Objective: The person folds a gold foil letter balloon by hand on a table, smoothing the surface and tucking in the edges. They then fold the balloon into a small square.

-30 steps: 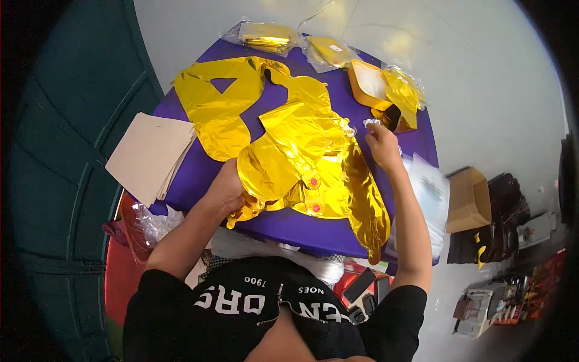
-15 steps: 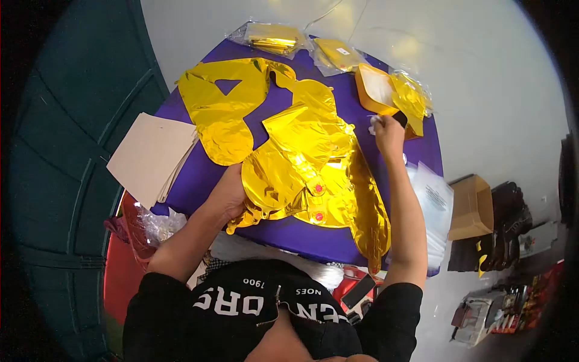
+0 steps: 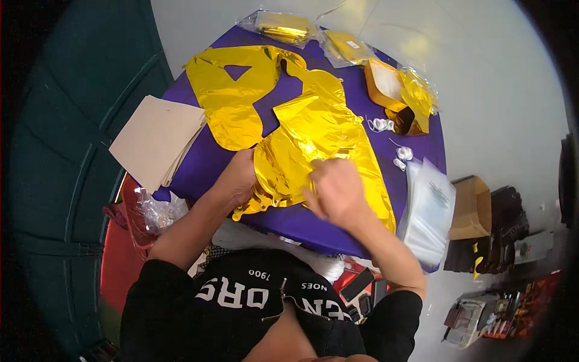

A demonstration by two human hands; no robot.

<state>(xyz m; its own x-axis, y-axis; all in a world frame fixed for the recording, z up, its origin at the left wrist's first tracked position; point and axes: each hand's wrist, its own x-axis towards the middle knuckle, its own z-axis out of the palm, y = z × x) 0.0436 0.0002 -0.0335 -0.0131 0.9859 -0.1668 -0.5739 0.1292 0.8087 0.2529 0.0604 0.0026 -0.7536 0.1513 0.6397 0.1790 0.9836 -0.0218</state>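
Crinkled, shiny gold foil balloons (image 3: 313,133), flat and uninflated, lie heaped on a round purple-covered table (image 3: 295,222). The left hand (image 3: 241,175) pinches the heap's near edge. The right hand (image 3: 335,190), blurred, rests on the foil; its grip cannot be told. Flat tan card sheets (image 3: 157,142) sit stacked to the left.

Looks down from head height, steeply, past the black shirt (image 3: 241,301) at the bottom edge. Faces forward and down onto the purple table (image 3: 283,218), close, within arm's reach. Keeps the left hand (image 3: 241,175) and right hand (image 3: 335,190) near the centre, the right one blurred. Bends straight lines through a fisheye lens, with dark corners round a circular field. Catches pale floor (image 3: 494,72) beyond the far edge. Only 1 view.
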